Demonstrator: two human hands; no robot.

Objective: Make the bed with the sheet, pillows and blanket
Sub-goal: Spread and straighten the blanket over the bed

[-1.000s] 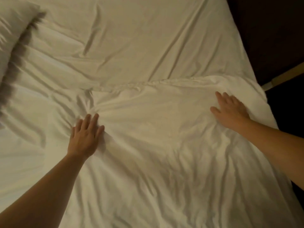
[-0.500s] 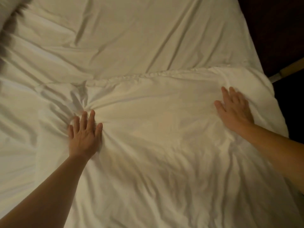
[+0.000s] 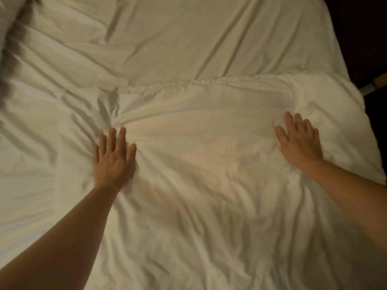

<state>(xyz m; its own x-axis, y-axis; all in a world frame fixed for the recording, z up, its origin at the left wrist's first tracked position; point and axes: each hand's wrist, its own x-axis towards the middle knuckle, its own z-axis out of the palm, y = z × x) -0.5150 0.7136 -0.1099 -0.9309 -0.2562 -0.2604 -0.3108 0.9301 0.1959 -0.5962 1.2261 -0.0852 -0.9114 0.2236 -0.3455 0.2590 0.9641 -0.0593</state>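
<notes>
A white blanket (image 3: 209,174) covers the near half of the bed, its top hem running across the middle of the view. Beyond the hem lies the white sheet (image 3: 188,38), creased. My left hand (image 3: 113,158) presses flat on the blanket left of centre, fingers spread, with wrinkles fanning out from its fingertips. My right hand (image 3: 299,141) rests flat on the blanket near its right top corner, fingers apart. Neither hand grips the cloth. The edge of a white pillow (image 3: 8,15) shows at the top left corner, blurred.
The bed's right edge runs down the right side of the view, with dark floor (image 3: 366,28) beyond it. A pale bar (image 3: 377,84) of furniture shows at the right edge.
Both flat hands have slid slightly toward the near end of the bed, while the blanket hem stays in place. The view has shifted a little.
</notes>
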